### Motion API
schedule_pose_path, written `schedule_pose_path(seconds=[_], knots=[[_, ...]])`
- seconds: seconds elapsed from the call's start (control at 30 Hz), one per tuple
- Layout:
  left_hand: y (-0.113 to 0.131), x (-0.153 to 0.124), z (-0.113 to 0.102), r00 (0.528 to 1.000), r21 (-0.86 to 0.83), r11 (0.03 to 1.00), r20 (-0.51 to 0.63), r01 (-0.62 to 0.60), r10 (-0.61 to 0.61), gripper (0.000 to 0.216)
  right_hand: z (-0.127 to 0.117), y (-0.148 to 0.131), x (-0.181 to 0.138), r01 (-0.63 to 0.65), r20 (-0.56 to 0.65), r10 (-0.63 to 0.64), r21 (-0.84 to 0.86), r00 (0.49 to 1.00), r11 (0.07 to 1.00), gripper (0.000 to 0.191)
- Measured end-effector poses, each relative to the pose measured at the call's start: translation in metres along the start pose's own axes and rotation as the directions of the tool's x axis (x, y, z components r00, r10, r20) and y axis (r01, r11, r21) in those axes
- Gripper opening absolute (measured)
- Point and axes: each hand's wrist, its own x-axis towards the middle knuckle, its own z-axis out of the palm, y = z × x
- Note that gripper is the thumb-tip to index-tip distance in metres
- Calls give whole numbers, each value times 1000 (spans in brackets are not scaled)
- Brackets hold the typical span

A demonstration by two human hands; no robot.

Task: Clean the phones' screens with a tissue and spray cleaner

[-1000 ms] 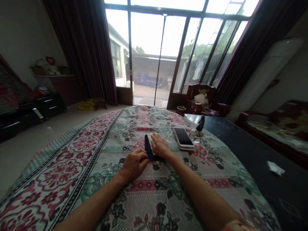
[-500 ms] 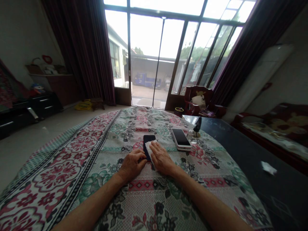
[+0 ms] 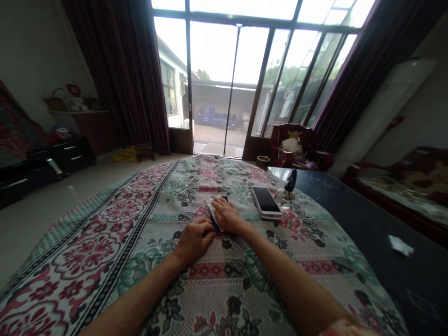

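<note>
Fingers of the left hand [image 3: 196,234] pinch the near left corner of the dark phone [image 3: 216,227] on the tablecloth [image 3: 210,291]; those of the right hand [image 3: 227,217] lie together over a white cloth [image 3: 210,204], grip unclear. That cloth has swept leftward, baring the phone's far right corner, so the rubbing seems to cross its face. Beyond and right, apart and not obstructing, are a white-edged phone [image 3: 267,200] and a dark figurine [image 3: 290,182], with glass doors [image 3: 212,93] behind.

2 dark curtains [image 3: 135,79] flank a tall window wall [image 3: 261,77].
</note>
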Motion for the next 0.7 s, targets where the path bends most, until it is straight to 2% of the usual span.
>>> schedule_pose_path(seconds=[0.17, 0.27, 0.43, 0.57, 0.63, 0.7], knots=[[0, -1, 1, 1000, 14, 1000, -14, 17, -17, 10, 6, 9, 28, -100, -13, 100, 7, 995, 995, 47], [-1, -3, 1, 1000, 18, 1000, -27, 13, -13, 11, 8, 11, 30, -100, -71, 99, -12, 993, 995, 46], [-12, -5, -5, 993, 91, 993, -97, 72, -63, 19, 4, 13, 11, -153, -162, 142, -56, 976, 987, 42], [-25, -3, -14, 975, 172, 972, -181, 159, -128, 20, 3, 15, -15, -193, -313, 170, -41, 934, 980, 37], [-27, -3, -16, 972, 217, 960, -191, 179, -138, 17, 3, 15, -24, -226, -363, 198, -36, 911, 973, 34], [-25, -4, -14, 977, 271, 947, -172, 170, -126, 26, 4, 14, -28, -261, -381, 228, -36, 896, 965, 31]])
